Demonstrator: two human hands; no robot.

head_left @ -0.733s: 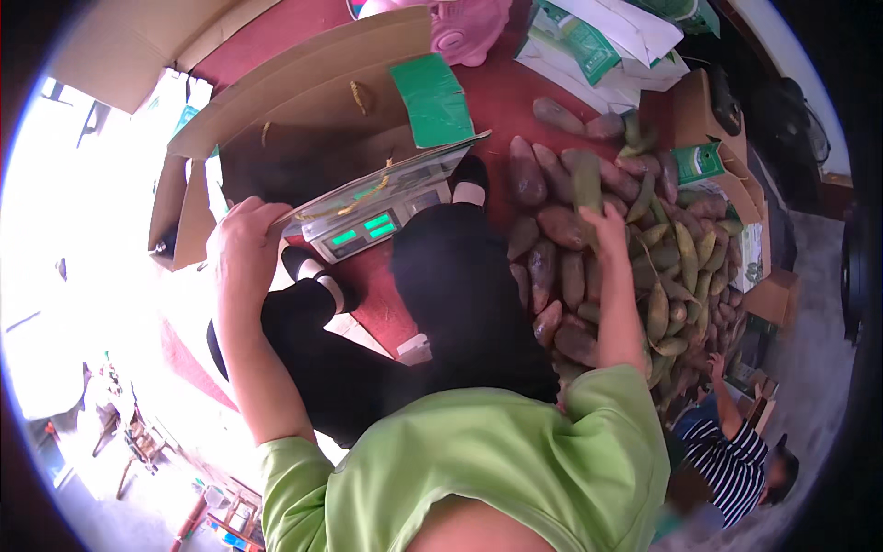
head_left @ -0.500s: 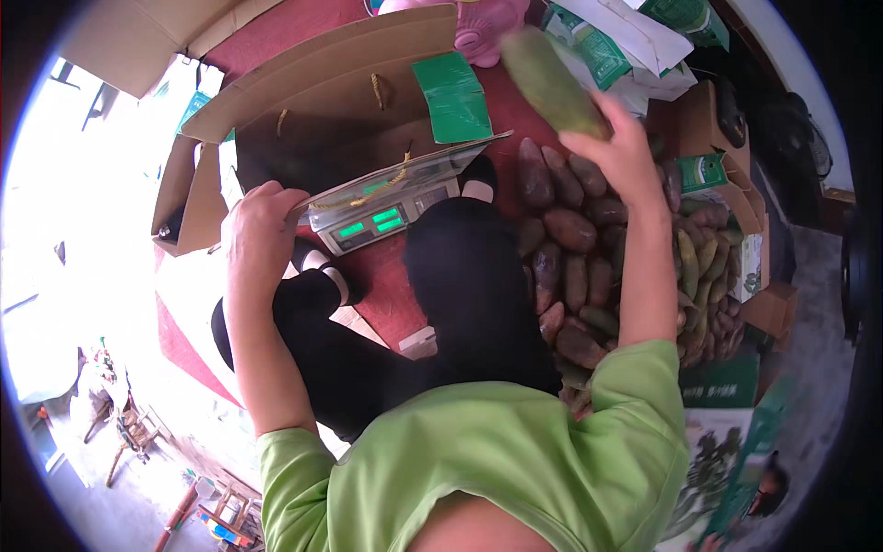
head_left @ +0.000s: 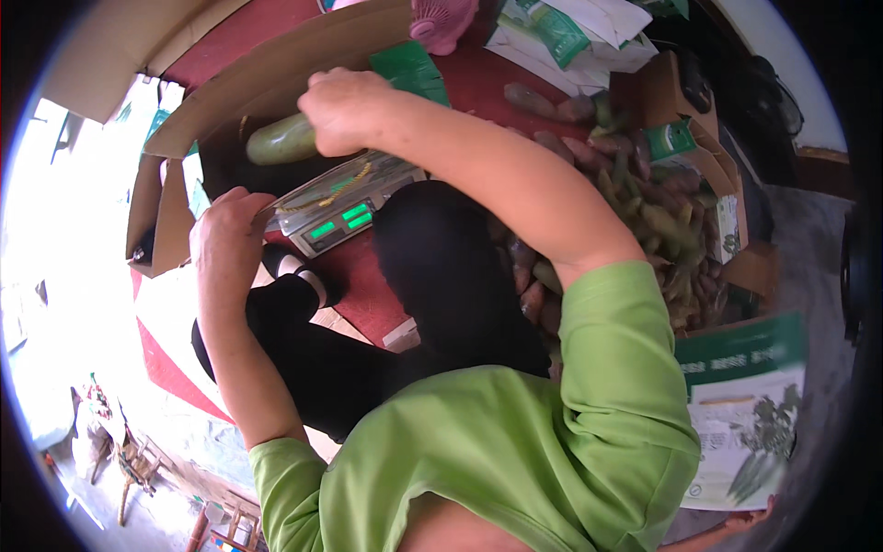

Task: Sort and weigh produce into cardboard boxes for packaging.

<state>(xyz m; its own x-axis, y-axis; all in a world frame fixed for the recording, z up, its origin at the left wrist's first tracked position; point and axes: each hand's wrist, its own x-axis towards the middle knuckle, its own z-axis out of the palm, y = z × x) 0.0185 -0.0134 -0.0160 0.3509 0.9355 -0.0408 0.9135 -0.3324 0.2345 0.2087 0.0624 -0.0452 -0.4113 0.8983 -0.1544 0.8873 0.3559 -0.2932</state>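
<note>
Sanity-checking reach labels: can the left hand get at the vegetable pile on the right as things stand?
Probably not directly. The left hand holds the near edge of the carton, and the right knee and outstretched right forearm lie between it and the vegetable pile.

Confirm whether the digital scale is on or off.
On: the digital scale has its green displays brightly lit, facing the person, to the right of the left hand.

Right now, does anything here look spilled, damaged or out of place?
The loose produce heap on the right looks untidy: its pieces point every way. I see no clear spill or damage.
</note>
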